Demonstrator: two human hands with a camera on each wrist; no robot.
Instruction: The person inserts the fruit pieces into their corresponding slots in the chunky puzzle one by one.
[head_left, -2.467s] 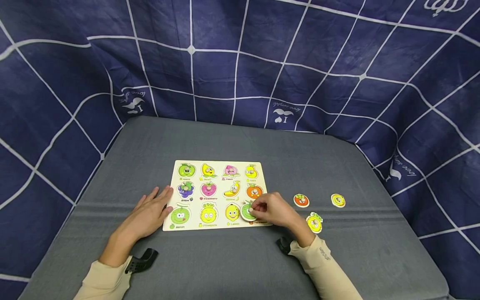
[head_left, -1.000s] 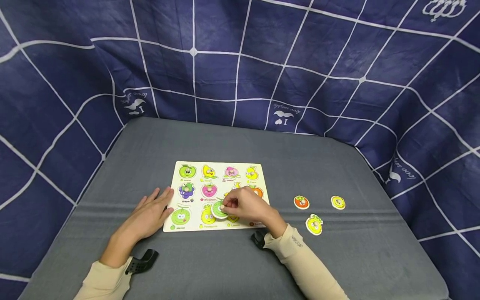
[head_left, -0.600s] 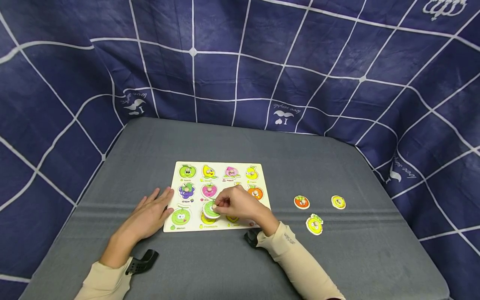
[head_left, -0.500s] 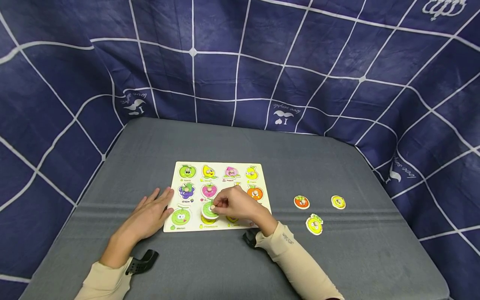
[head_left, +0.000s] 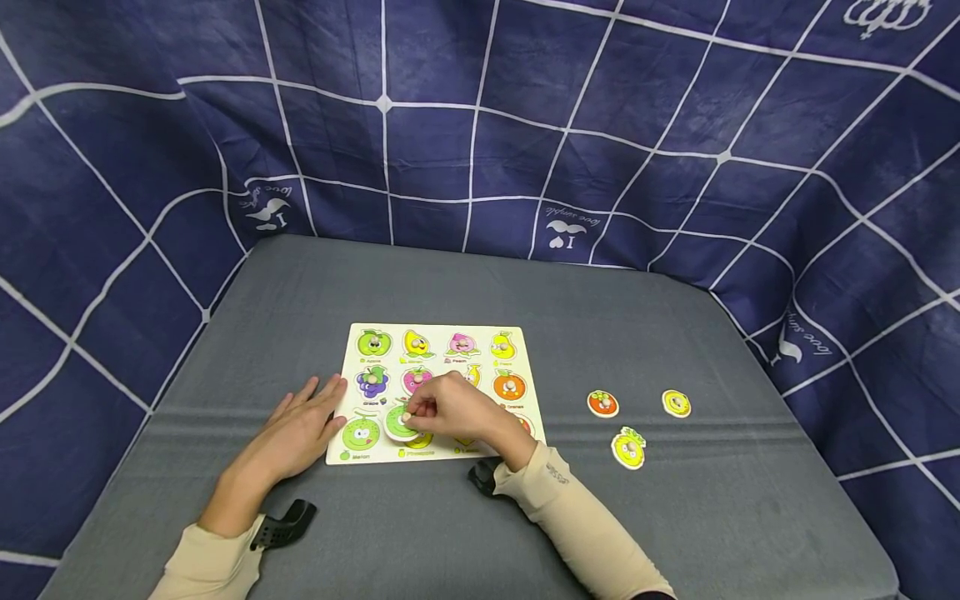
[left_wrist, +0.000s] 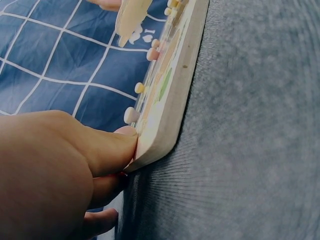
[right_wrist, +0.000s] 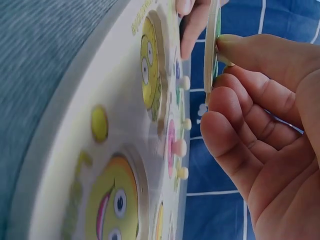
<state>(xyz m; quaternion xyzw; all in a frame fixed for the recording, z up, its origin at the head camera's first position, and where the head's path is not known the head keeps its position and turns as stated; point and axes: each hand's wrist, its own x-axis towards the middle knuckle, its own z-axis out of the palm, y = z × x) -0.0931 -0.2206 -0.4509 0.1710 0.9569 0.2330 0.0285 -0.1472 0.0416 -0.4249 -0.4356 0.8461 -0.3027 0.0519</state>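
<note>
And here the green melon piece (head_left: 395, 425) is pinched by its small knob between the thumb and fingers of the right hand (head_left: 453, 407), held just above the fruit board (head_left: 395, 350), between the melon recess (head_left: 361, 433) and the partly covered pineapple recess (head_left: 421, 441). In the right wrist view the piece is seen edge-on, lifted clear of the board. Across on the other side, apart from the right hand, the board's left edge is touched by the left hand (head_left: 298, 425), its fingers stretched out. The apple piece (head_left: 374, 342) and the orange piece (head_left: 509, 386) are seated in the board, knobs up. Off to the right, a red piece (head_left: 603, 403), a pineapple piece (head_left: 629, 448) and a round yellow piece (head_left: 677, 402) are spread on the grey surface (head_left: 420, 533), backed by a white-lined blue cloth (head_left: 435, 58).
</note>
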